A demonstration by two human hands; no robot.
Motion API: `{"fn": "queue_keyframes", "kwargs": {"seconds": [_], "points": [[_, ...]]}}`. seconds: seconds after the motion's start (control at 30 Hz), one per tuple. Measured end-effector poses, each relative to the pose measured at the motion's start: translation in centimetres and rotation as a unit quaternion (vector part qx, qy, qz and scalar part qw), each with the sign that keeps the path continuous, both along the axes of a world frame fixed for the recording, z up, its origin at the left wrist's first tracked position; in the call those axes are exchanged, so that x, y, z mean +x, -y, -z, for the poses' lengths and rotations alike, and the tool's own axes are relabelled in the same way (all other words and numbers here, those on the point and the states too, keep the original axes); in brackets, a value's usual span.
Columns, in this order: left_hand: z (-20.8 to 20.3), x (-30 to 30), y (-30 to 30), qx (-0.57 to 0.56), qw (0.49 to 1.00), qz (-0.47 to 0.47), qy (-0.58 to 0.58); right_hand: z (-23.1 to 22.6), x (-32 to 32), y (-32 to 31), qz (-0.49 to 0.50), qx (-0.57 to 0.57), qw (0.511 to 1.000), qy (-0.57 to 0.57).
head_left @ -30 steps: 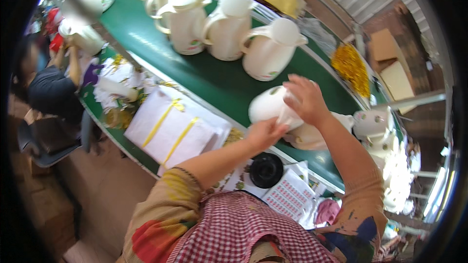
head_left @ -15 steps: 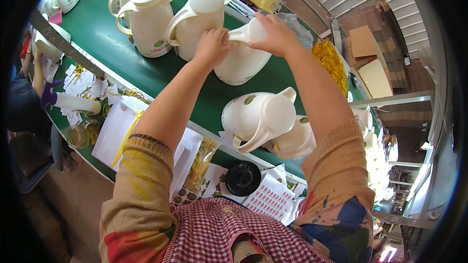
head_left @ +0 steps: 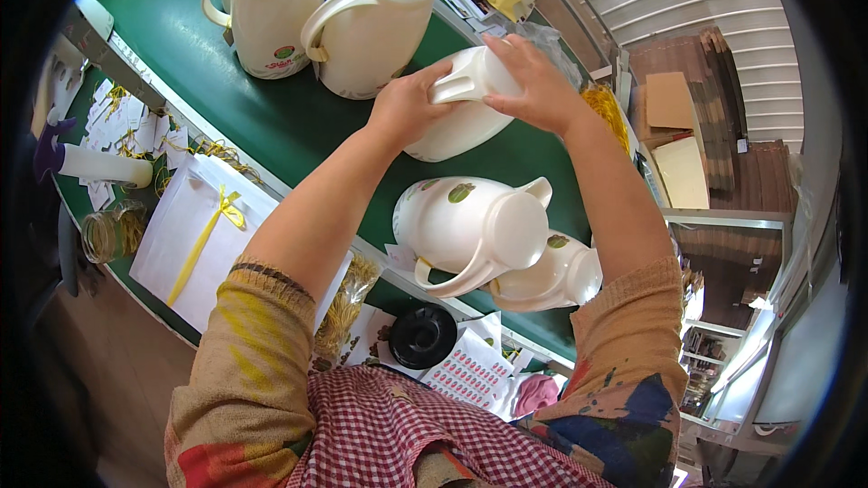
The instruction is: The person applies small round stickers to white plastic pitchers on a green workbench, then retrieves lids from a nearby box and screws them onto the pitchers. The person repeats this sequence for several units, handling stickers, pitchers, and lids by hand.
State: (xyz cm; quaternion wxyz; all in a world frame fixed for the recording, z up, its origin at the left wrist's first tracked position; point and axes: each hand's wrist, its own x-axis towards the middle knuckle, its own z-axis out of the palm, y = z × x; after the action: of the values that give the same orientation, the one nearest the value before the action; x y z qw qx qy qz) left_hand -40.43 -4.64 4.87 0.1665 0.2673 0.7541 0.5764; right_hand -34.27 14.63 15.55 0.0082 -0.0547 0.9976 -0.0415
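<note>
A cream-white thermos jug (head_left: 452, 136) stands tilted on the green work surface between my hands. My left hand (head_left: 407, 108) is closed around its handle. My right hand (head_left: 535, 86) grips the jug's lid end, thumb toward me and fingers on the far side. Just nearer to me is a second jug (head_left: 448, 212) with a green and brown emblem, its lid and handle leaning toward me. Partly behind it and my right arm is another jug (head_left: 547, 276). To the left of my hands are two upright jugs (head_left: 280, 18) (head_left: 384, 23).
A white metal rail crosses the green conveyor's (head_left: 208, 72) near side. Beyond it lie white papers with a yellow ribbon (head_left: 208, 244), a spray bottle (head_left: 104, 164), a glass jar (head_left: 113, 230), tags, a black round dish (head_left: 422, 336) and a sticker sheet (head_left: 467, 370). Stacked cardboard (head_left: 678, 108) stands right.
The held jug has tipped further over, its lid end turning to the right in my hands. My view has shifted, and a pink cloth-like thing now shows near the sticker sheet.
</note>
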Motion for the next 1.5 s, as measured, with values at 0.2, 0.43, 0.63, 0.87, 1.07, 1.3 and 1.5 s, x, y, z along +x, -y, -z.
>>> {"fn": "queue_keyframes", "kwargs": {"seconds": [0.2,0.43,0.63,0.87,1.07,1.3,1.5], "points": [[0.4,0.2,-0.1,-0.015,1.000,-0.007,-0.011,1.9,0.1,1.0,0.086,0.200,0.968,-0.123],[-0.6,0.3,0.4,-0.016,1.000,-0.012,-0.008,-3.9,0.7,1.3,0.233,-0.039,0.967,-0.097],[-0.8,0.4,0.0,-0.014,1.000,-0.002,0.008,-3.2,1.1,-0.2,0.239,-0.036,0.969,-0.054],[-0.6,0.6,0.0,-0.005,1.000,-0.009,0.000,-4.3,1.6,-0.3,0.243,-0.089,0.966,-0.019],[1.9,0.8,-1.2,0.031,0.999,-0.044,0.000,1.0,0.5,-1.2,-0.099,0.041,0.987,-0.118],[2.2,9.0,-1.9,0.053,0.997,0.048,0.021,-0.7,0.1,2.5,0.301,0.024,0.952,0.039],[2.7,3.4,-1.8,0.153,0.899,0.232,0.338,2.3,2.2,-1.4,-0.068,0.030,0.983,-0.170]]}}
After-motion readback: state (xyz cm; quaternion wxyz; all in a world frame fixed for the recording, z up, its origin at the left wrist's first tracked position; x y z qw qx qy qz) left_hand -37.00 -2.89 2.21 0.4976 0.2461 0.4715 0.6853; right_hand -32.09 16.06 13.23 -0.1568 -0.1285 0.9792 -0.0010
